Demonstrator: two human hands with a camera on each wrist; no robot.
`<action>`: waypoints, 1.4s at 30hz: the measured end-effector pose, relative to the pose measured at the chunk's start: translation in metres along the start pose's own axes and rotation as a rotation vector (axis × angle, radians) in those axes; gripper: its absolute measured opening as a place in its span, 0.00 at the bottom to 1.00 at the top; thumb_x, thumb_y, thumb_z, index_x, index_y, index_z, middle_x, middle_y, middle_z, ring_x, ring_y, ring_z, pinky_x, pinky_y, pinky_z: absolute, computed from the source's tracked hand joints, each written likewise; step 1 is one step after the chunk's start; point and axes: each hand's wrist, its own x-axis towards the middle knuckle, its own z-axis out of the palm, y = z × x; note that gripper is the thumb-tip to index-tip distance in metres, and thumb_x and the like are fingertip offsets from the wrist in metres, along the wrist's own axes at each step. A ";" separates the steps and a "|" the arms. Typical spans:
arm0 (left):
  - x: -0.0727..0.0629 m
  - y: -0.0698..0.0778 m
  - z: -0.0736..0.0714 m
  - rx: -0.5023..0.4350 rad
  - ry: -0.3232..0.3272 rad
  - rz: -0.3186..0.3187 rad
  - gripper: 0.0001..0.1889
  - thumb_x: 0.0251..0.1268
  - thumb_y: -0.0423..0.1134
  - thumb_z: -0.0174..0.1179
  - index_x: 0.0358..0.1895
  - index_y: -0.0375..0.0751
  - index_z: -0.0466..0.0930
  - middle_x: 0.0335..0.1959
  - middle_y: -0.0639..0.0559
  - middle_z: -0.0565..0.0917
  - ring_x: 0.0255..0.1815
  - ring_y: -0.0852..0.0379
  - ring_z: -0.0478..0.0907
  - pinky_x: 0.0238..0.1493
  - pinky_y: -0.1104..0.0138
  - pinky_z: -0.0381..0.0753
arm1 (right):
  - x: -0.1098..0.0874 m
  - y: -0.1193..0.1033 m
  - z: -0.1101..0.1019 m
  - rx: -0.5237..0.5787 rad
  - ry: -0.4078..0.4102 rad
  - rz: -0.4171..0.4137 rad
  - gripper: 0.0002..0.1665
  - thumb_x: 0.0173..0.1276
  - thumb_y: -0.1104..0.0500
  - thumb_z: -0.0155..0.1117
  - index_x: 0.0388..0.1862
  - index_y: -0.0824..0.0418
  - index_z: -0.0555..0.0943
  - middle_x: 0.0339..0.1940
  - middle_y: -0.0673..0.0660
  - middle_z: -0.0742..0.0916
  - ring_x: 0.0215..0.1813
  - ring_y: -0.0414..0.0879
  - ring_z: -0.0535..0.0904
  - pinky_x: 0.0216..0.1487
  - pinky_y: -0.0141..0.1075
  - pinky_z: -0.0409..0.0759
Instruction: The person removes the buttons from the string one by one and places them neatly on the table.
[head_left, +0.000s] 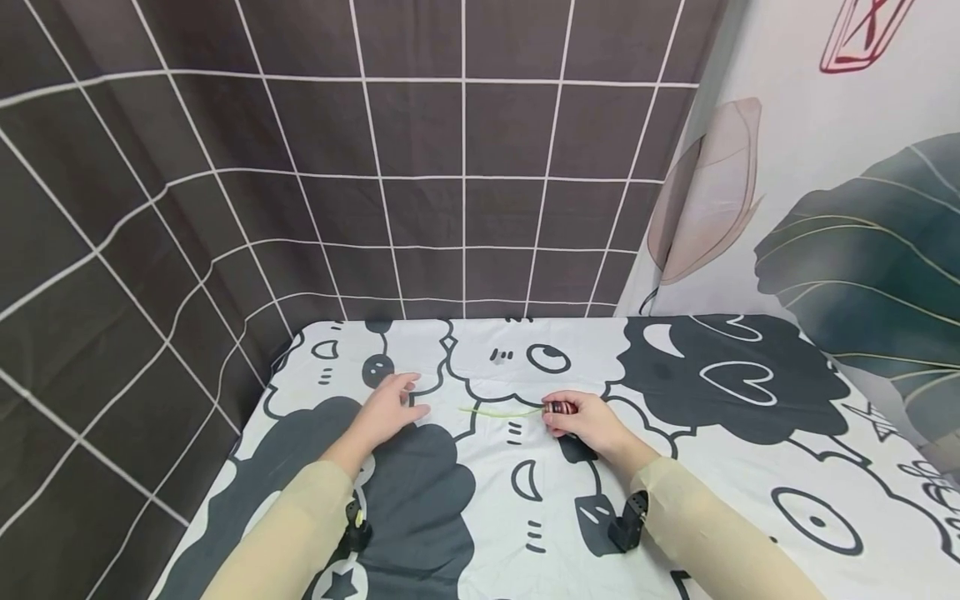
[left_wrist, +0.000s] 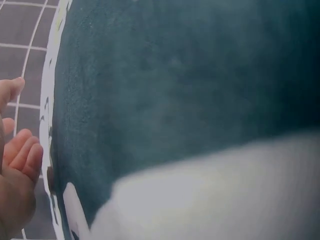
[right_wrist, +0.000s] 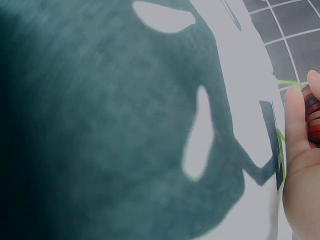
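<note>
My right hand (head_left: 588,419) grips a small rounded piece with red, brown and dark bands (head_left: 561,407) between thumb and fingers. A thin yellow-green cord (head_left: 501,413) runs left from it over the patterned cloth. In the right wrist view the banded piece (right_wrist: 313,117) looks like stacked rings, partly covered by the fingers, and green cord (right_wrist: 281,155) also hangs beside the hand. My left hand (head_left: 387,412) holds nothing, its fingers loosely spread near the cord's free end. The left wrist view shows the same hand (left_wrist: 20,175) at its left edge.
A white and dark grey cartoon-print cloth (head_left: 495,500) covers the surface below both hands. Behind it hangs a dark curtain (head_left: 420,208) with a white grid, which also runs down the left side. A leaf-print curtain (head_left: 810,200) hangs at the right.
</note>
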 end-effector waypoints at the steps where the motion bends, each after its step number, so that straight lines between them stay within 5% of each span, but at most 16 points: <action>1: 0.000 0.003 0.000 0.003 -0.006 0.007 0.33 0.55 0.44 0.66 0.64 0.39 0.68 0.52 0.44 0.75 0.50 0.47 0.75 0.48 0.54 0.76 | 0.002 0.004 0.000 0.000 0.002 0.003 0.23 0.60 0.64 0.67 0.53 0.74 0.76 0.32 0.56 0.84 0.31 0.49 0.84 0.34 0.34 0.81; 10: 0.005 0.012 0.004 0.018 -0.047 0.063 0.31 0.56 0.42 0.65 0.63 0.40 0.69 0.50 0.46 0.76 0.47 0.49 0.76 0.48 0.56 0.75 | -0.009 -0.029 0.001 -0.022 -0.017 -0.010 0.23 0.61 0.66 0.65 0.52 0.77 0.75 0.32 0.58 0.85 0.32 0.57 0.84 0.35 0.33 0.80; 23: 0.008 0.020 0.010 -0.004 -0.086 0.061 0.30 0.56 0.43 0.65 0.63 0.43 0.69 0.50 0.52 0.78 0.47 0.54 0.77 0.52 0.49 0.68 | -0.011 -0.033 0.004 -0.064 -0.010 -0.007 0.22 0.61 0.65 0.65 0.52 0.75 0.76 0.32 0.58 0.85 0.32 0.56 0.84 0.35 0.32 0.80; 32: 0.006 0.040 0.016 -0.115 -0.186 0.143 0.30 0.58 0.40 0.64 0.64 0.40 0.68 0.51 0.49 0.78 0.46 0.53 0.78 0.42 0.61 0.78 | -0.011 -0.032 0.006 -0.063 -0.005 -0.002 0.21 0.61 0.66 0.65 0.51 0.75 0.76 0.33 0.58 0.85 0.32 0.55 0.84 0.35 0.33 0.81; 42: 0.007 0.042 0.024 -0.126 -0.230 0.115 0.29 0.60 0.40 0.63 0.65 0.42 0.67 0.51 0.51 0.78 0.49 0.53 0.77 0.46 0.58 0.77 | -0.012 -0.033 0.005 -0.053 -0.014 0.012 0.21 0.61 0.66 0.65 0.52 0.75 0.76 0.33 0.58 0.85 0.33 0.56 0.84 0.36 0.34 0.81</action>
